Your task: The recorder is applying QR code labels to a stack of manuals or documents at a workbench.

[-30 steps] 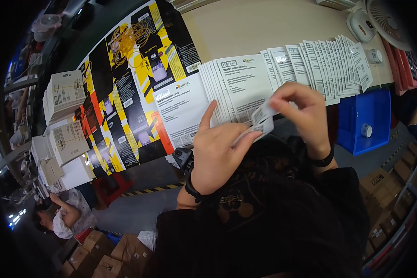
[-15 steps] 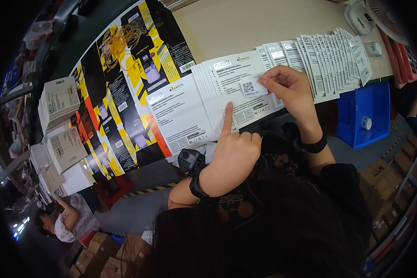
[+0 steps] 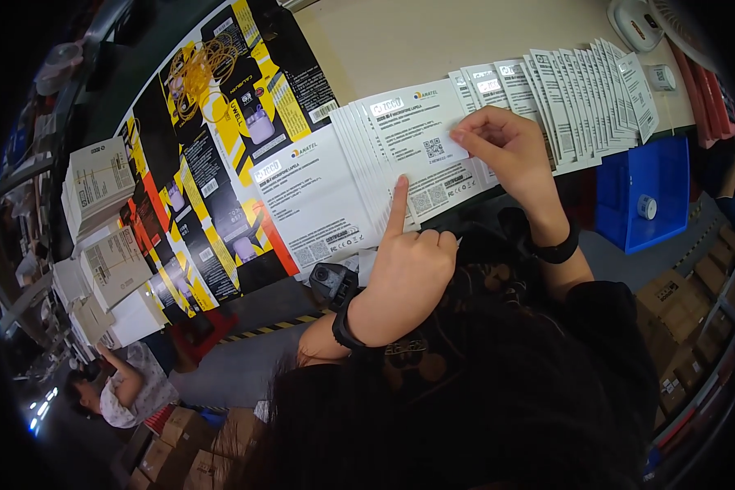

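A fanned row of white printed cards (image 3: 314,200) lies along the table's near edge. My right hand (image 3: 506,151) pinches the right edge of a small white QR-code sticker (image 3: 431,149), which lies against the face of one card. My left hand (image 3: 408,273) rests at the lower edge of that card, its index finger stretched onto the card beside the sticker. Its other fingers are curled under, and a sliver of white shows past the knuckles; what they hold is mostly hidden. More overlapping cards (image 3: 580,106) spread to the right.
Black-and-yellow printed sheets (image 3: 212,188) lie to the left, with a tangle of yellow rubber bands (image 3: 200,73) on top. Card stacks (image 3: 102,184) stand at the far left. A blue bin (image 3: 670,175) holding a white roll hangs low at the right, near cardboard boxes (image 3: 670,302).
The sticker has moved slightly down and left, now flat against the card, with my right hand following. My left hand has barely moved.
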### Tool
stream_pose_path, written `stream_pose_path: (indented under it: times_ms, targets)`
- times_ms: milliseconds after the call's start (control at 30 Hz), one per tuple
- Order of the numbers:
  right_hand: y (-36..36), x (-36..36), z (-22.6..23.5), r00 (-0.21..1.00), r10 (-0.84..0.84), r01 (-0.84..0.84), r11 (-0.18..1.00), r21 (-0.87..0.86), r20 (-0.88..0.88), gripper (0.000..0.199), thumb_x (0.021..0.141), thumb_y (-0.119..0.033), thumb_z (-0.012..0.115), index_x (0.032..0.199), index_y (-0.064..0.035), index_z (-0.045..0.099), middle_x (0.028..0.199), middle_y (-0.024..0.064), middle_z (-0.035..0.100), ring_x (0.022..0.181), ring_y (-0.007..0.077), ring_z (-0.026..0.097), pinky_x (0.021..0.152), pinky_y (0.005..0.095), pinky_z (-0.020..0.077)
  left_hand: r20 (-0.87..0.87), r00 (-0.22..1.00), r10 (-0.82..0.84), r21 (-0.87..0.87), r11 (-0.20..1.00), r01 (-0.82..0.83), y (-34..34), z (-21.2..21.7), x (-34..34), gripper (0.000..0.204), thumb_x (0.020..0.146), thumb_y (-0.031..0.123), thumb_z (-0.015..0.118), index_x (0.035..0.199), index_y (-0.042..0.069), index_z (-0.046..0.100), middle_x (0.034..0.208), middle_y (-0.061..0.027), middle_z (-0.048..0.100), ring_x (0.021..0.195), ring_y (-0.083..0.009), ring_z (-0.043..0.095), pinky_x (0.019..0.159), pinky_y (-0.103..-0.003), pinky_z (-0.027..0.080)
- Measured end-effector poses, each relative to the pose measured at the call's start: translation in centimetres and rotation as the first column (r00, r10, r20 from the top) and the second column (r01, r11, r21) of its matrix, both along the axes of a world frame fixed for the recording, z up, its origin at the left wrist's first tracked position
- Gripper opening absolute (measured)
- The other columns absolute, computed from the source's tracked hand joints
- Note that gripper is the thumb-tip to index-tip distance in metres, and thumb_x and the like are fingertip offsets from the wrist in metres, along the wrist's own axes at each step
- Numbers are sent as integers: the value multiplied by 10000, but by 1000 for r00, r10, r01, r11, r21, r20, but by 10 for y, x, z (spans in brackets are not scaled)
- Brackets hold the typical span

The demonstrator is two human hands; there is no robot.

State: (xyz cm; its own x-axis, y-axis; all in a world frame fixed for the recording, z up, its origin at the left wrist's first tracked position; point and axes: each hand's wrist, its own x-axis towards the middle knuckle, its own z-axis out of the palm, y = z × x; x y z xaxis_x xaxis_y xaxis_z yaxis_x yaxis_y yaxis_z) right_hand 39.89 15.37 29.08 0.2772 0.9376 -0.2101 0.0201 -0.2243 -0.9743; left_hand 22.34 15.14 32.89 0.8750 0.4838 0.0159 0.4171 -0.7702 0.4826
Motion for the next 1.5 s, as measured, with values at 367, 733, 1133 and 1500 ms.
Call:
stream_pose_path:
  times_ms: [367, 733, 1133, 1500]
  targets:
    - [-1, -31, -4, 692, -97, 62, 995, 75, 715, 189, 751, -84, 634, 836, -33, 472, 725, 54, 498, 604, 158, 521, 535, 240, 412, 5, 1000, -5, 10, 1000, 5, -1, -1, -2, 200, 713, 75, 606, 575, 41, 466, 464, -70, 424, 411, -248, 464, 1026, -503, 215]
    - [-9, -26, 5, 672, 112, -480, 819, 315, 732, 436, 762, -131, 574, 1164, -53, 424, 1123, 122, 499, 1034, 268, 484, 895, 384, 350, 16, 1000, 13, -21, 1000, -13, -8, 2, -6, 204, 707, 92, 620, 567, 41, 480, 477, -71, 449, 444, -247, 491, 1020, -514, 217]
    - [-31, 12, 44, 751, 249, -376, 922, 87, 611, 358, 750, -137, 562, 1088, -23, 532, 1088, 132, 551, 1098, 260, 465, 972, 398, 284, 270, 943, 193, -284, 952, -113, 0, 11, -8, 126, 714, 56, 634, 636, 18, 543, 517, -53, 518, 432, -200, 488, 1019, -470, 251]
    - [-34, 9, 48, 925, 375, -379, 906, 190, 60, 73, 713, -4, 608, 777, 19, 583, 794, 76, 585, 751, 142, 541, 683, 240, 414, 357, 819, 448, -448, 852, -271, 0, 21, -4, 43, 731, 9, 618, 702, -4, 589, 536, -45, 560, 459, -147, 525, 992, -439, 304]
